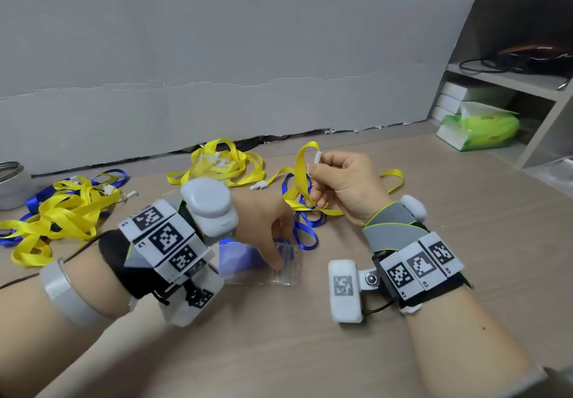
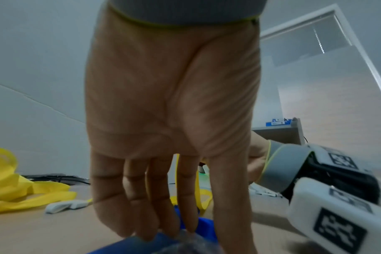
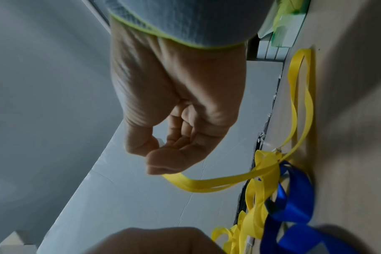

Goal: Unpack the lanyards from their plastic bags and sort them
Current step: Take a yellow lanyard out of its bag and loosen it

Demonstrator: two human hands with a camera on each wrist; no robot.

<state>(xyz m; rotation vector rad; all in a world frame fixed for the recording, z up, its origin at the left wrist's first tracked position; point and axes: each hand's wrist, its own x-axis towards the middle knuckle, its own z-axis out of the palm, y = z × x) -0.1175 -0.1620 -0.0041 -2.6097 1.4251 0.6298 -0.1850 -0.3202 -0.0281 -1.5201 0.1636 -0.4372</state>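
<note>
Pinching the white clip end of a yellow lanyard [image 1: 302, 177], the right hand [image 1: 347, 185] lifts it; the strap runs down and left to the counter [image 1: 310, 351]. The left hand [image 1: 263, 227], fingers straight, presses a clear plastic bag [image 1: 273, 269] lying flat, centre.

A yellow lanyard [image 1: 302, 177] is lifted up by its white end clip [image 1: 317, 157], and its ribbon loops down over a blue lanyard [image 1: 305, 230] lying on the table. A clear plastic bag [image 1: 279, 261] lies flat near the front with something blue inside. More yellow lanyards [image 1: 223, 162] sit in a heap at the back, and a mixed yellow and blue pile [image 1: 59, 211] lies far to the left.
</note>
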